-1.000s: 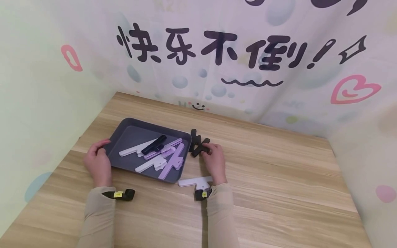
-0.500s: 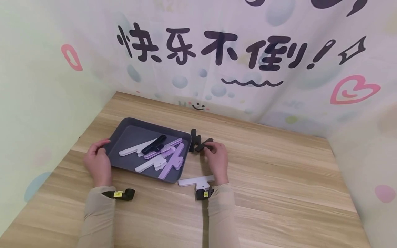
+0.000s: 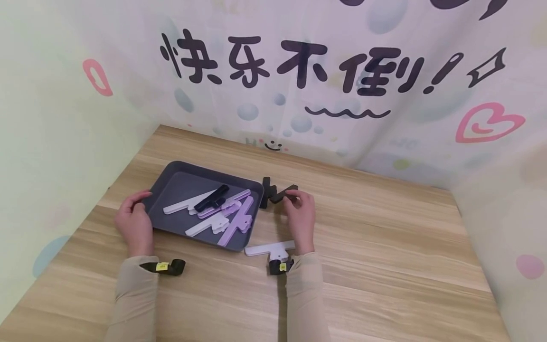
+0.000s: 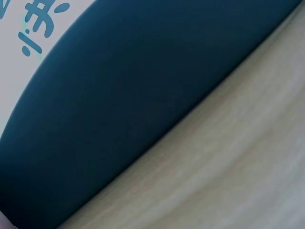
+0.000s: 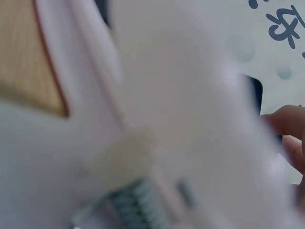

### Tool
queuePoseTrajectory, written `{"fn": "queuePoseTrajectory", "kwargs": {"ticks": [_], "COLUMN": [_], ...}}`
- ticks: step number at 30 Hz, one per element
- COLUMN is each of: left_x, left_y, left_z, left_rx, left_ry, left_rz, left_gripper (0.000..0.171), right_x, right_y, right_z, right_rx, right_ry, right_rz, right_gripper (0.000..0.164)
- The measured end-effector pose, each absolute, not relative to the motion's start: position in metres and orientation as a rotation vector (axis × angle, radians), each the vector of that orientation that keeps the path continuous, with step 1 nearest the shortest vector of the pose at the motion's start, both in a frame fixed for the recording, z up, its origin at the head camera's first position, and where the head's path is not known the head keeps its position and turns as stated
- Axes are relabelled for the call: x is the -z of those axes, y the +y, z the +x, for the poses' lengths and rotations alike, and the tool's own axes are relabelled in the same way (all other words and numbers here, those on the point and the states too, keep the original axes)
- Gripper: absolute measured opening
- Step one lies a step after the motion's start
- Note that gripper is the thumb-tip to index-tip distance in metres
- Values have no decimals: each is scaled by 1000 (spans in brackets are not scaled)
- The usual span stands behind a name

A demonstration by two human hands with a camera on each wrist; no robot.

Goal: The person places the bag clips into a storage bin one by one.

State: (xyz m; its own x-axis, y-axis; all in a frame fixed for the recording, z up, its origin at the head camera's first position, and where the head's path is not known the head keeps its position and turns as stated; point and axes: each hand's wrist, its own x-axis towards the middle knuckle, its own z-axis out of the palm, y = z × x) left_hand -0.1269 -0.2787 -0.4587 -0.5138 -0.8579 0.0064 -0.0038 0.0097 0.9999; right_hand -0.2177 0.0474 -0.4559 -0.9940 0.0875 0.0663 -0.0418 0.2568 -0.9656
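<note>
In the head view, my left hand [image 3: 134, 225] holds the left edge of a dark grey tray [image 3: 171, 173]. The tray wall [image 4: 143, 81] fills much of the left wrist view. Several clips lie in the tray: a black clip [image 3: 211, 198], white clips [image 3: 181, 205] and purple clips [image 3: 232, 228]. Right of the tray, my right hand [image 3: 300, 216] pinches another black clip [image 3: 283, 194] between thumb and fingers. Just left of it, a further black clip [image 3: 267, 190] is close against the tray's right side. Below the right hand lies a white clip [image 3: 267, 249], partly hidden by the wrist camera.
The wooden table [image 3: 384, 256] stretches away to the right and front. A printed cloth [image 3: 273, 109] hangs along its back edge, with pale walls at both sides. In the right wrist view, a blurred white clip [image 5: 171, 86] with its spring looms close to the lens.
My right hand has shifted slightly right and back, drawing the pinched black clip away from the one by the tray. The left hand and tray stay in place.
</note>
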Motion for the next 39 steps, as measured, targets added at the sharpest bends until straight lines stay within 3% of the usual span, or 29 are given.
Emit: {"fn": "queuePoseTrajectory", "kwargs": {"ticks": [39], "left_x": [458], "left_y": [-278], "left_z": [-127], "left_rx": [1569], "left_ry": [-1615], "left_rz": [912], "left_gripper": [37], "right_x": [440], "right_y": [-1], "right_z": [-202], "right_rx": [-1853], "right_ry": [-2350], "right_rz": [252], "right_gripper": [24]}}
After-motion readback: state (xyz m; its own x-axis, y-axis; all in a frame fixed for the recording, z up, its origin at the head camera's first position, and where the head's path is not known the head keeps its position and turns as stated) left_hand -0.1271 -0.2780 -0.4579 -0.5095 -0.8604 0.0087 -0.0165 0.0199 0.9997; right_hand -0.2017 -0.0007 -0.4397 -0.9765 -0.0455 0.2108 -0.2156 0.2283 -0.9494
